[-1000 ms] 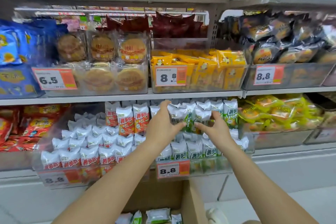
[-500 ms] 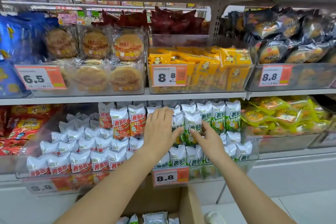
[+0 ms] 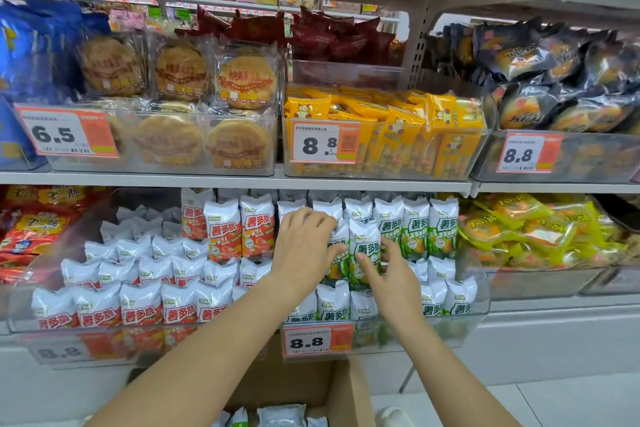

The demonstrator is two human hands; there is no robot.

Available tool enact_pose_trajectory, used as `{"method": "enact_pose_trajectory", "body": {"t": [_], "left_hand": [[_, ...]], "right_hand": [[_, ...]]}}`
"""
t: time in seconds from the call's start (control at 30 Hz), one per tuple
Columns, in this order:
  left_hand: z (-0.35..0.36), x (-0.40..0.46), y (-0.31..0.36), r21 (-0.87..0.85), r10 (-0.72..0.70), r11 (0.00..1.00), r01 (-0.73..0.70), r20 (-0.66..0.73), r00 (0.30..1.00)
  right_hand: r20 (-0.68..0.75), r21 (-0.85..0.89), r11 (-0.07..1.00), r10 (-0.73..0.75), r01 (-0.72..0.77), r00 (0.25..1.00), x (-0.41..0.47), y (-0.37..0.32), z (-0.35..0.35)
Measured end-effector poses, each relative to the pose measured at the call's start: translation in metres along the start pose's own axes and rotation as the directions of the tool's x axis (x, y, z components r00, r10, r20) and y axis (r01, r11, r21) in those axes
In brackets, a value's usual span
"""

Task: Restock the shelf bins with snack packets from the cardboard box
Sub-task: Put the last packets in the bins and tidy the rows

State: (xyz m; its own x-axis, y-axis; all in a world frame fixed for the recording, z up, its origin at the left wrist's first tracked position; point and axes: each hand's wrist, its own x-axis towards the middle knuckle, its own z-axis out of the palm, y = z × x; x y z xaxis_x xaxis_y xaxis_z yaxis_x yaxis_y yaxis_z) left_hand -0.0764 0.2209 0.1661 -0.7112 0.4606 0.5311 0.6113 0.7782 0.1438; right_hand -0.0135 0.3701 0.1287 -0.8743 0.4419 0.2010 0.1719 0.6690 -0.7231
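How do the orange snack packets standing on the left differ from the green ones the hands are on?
The orange packets carry red-orange artwork and stand untouched; the green packets carry green artwork, and the left hand and right hand are on two of them. The orange upright row is shorter than the green one. Both are white-topped, upright, with the same printed characters.

Both my bare forearms reach forward and upward from the bottom of the view, converging. My left hand (image 3: 304, 246) is palm-forward, fingers curled over at the top. My right hand (image 3: 391, 274) sits just beside and lower, fingers extended toward the left hand.
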Motion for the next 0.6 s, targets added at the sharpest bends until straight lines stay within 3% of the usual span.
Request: {"method": "enact_pose_trajectory", "body": {"t": [0.23,0.3,0.4,0.47,0.6], "left_hand": [[-0.008,0.002,0.004,0.039,-0.077,0.997,0.073,0.117,0.99],[-0.01,-0.005,0.002,0.019,-0.085,0.996,0.084,0.05,0.995],[-0.003,-0.031,-0.002,0.003,-0.012,1.0,0.013,-0.161,0.987],[0.004,-0.05,-0.002,0.013,0.024,1.0,-0.021,-0.207,0.978],[0.021,-0.072,-0.001,0.099,0.034,0.995,-0.032,-0.019,0.999]], "right_hand": [[-0.016,0.034,0.999,-0.03,0.03,0.999,-0.006,0.001,0.002],[-0.052,0.039,0.996,-0.078,0.08,0.996,-0.009,0.002,0.002],[-0.081,-0.025,0.988,-0.154,0.153,0.985,-0.019,0.007,0.001],[-0.097,-0.08,0.98,-0.192,0.184,0.977,-0.028,0.013,0.003],[-0.069,-0.224,0.94,-0.279,0.257,0.958,-0.041,0.027,0.011]]}}
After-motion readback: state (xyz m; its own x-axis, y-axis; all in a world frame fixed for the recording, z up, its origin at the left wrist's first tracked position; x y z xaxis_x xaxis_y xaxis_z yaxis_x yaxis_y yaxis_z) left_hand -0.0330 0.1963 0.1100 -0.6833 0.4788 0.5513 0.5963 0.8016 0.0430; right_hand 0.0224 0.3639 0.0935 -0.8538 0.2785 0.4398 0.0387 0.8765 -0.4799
